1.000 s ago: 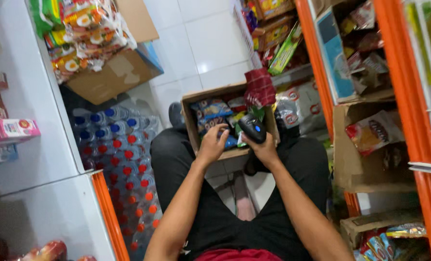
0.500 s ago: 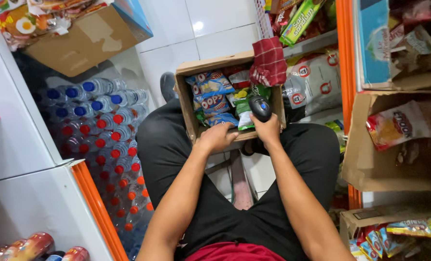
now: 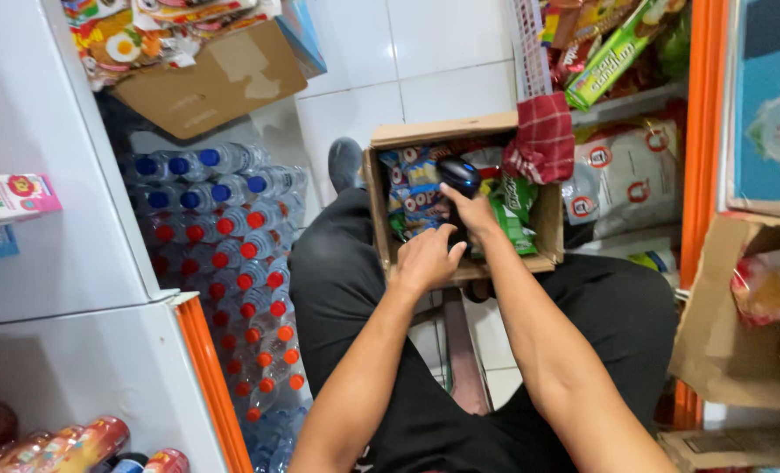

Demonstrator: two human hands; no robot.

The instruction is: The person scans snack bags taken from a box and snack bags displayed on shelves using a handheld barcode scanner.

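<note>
Person sits on low seat in narrow shop aisle, cardboard box [image 3: 464, 267] resting on lap/knees, open top. Box holds snack packs: blue ones [image 3: 412, 188] on the box's left side, green ones [image 3: 512, 215] on the right. Red checked cloth [image 3: 543, 136] hangs over box's far right corner.

R hand [image 3: 473, 210] reaches into box, fingers wrapped round handle of black handheld scanner [image 3: 458, 173]; scanner head up, above the packs, near box center. L hand [image 3: 425, 257] at box's near edge, fingers curled, narrow, touching near wall/pack edge; can't tell if it grips anything.

L of legs: stack of clear bottles, blue caps [image 3: 184, 166] at far end, red/orange caps [image 3: 250, 280] nearer. White cabinet w/ orange trim [image 3: 206, 368] at lower L. Folded carton [image 3: 210, 79] w/ snack bags on top, upper L. R side: orange shelf post [image 3: 696, 158], white sacks [image 3: 622, 180] on low shelf, open carton [image 3: 740, 324] at R edge. White tile floor [image 3: 442, 52] beyond box. Dark shoe [image 3: 344, 162] just past box's L corner.
</note>
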